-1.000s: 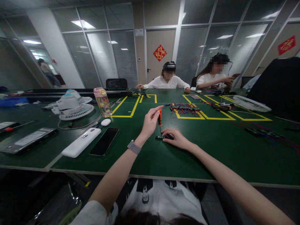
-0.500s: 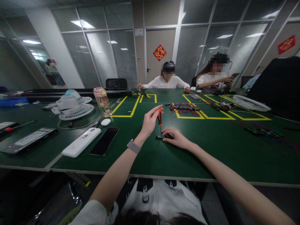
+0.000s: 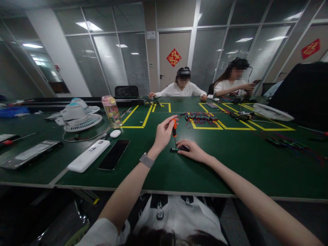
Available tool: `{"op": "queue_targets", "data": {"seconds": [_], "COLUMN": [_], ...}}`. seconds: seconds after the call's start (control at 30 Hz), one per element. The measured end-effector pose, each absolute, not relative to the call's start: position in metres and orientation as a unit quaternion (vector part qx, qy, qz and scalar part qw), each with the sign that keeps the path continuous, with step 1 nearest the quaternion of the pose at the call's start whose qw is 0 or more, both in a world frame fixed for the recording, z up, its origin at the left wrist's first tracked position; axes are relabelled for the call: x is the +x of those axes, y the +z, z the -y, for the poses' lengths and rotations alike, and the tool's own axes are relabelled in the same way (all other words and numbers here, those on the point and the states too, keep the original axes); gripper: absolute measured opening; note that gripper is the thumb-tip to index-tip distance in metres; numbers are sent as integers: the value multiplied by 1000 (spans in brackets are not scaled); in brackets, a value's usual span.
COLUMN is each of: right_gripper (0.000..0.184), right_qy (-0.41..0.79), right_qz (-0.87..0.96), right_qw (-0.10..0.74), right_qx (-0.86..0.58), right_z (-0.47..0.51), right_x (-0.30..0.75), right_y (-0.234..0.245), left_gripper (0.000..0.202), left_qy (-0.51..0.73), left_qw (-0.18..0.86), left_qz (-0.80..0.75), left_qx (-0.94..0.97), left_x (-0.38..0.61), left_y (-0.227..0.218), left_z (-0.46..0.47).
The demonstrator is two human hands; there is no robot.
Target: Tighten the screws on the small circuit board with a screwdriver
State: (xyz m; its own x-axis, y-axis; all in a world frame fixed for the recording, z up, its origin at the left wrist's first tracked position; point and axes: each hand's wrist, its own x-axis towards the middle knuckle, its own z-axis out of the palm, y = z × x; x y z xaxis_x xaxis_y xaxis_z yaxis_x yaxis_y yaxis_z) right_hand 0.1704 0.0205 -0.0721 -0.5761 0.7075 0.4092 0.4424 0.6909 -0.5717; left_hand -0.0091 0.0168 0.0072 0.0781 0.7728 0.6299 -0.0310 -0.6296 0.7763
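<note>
An orange and black screwdriver stands nearly upright, its shaft pointing down at a small circuit board on the green table. My left hand is closed round the screwdriver's handle, with the fingers near its top. My right hand lies low over the right end of the board, its fingers pressing the board and a dark part beside it. That hand covers much of the dark part. Whether the tip sits in a screw is too small to tell.
A black phone, a white power bank, a white oval case and a bottle are on the left, near white fans. Wired boards lie ahead inside yellow tape. Two people sit across the table.
The view has shifted very slightly. Both hands, the screwdriver and the board keep nearly the same places. A distant person at the far left is no longer visible.
</note>
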Motion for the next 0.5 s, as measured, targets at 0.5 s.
{"op": "queue_targets", "data": {"seconds": [0.5], "right_gripper": [14], "right_qy": [209], "right_qz": [864], "right_qw": [318], "right_qx": [-330], "right_z": [-19], "right_x": [170], "right_y": [-70], "left_gripper": [27], "left_qy": [616], "left_qw": [284], "left_qz": [-283], "left_qx": [678], "left_x": [-10], "left_y": [5], "left_z": [-19]}}
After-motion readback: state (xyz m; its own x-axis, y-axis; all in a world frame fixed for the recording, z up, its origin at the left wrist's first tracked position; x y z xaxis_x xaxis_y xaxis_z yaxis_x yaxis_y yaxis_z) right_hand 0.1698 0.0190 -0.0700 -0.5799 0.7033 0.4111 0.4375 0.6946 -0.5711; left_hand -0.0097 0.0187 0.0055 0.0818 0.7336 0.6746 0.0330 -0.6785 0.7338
